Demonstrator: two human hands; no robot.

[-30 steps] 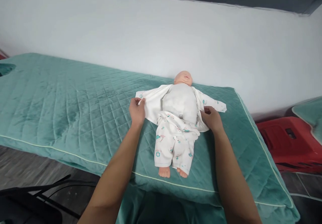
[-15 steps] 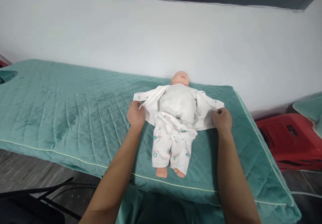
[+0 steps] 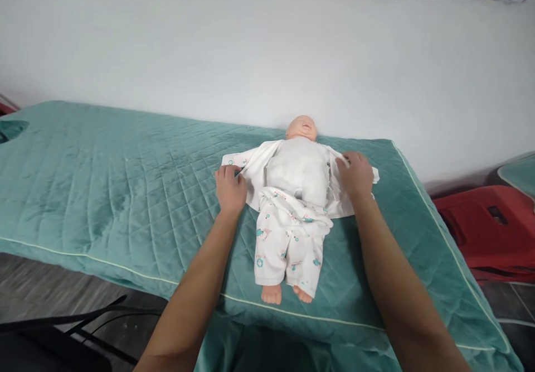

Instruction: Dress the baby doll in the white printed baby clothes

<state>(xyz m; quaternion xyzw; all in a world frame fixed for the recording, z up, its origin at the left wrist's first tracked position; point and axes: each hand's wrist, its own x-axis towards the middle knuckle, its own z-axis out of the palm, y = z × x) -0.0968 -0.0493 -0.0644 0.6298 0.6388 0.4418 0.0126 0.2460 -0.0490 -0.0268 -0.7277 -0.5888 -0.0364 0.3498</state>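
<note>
A baby doll (image 3: 301, 128) lies on its back, head toward the wall and bare feet toward me. Its white printed baby shirt (image 3: 261, 160) is spread wide, exposing the pale cloth torso (image 3: 296, 163). Printed trousers (image 3: 288, 244) cover its legs, their waist bunched below the belly. My left hand (image 3: 231, 191) pinches the shirt's left flap below the sleeve. Over the opposite flap and sleeve, my right hand (image 3: 357, 178) has its thumb and forefinger a little apart, touching the cloth; it covers most of that sleeve.
A quilted green cover (image 3: 125, 193) with pale piping spreads over the bed beneath the doll. Behind it stands a white wall (image 3: 209, 54). A red plastic seat (image 3: 493, 227) is at the right, and a black framed object (image 3: 50, 344) is at the lower left.
My right hand has left the lower outer edge of the right flap and moved up and inward onto the sleeve area. My left hand stays at the left flap.
</note>
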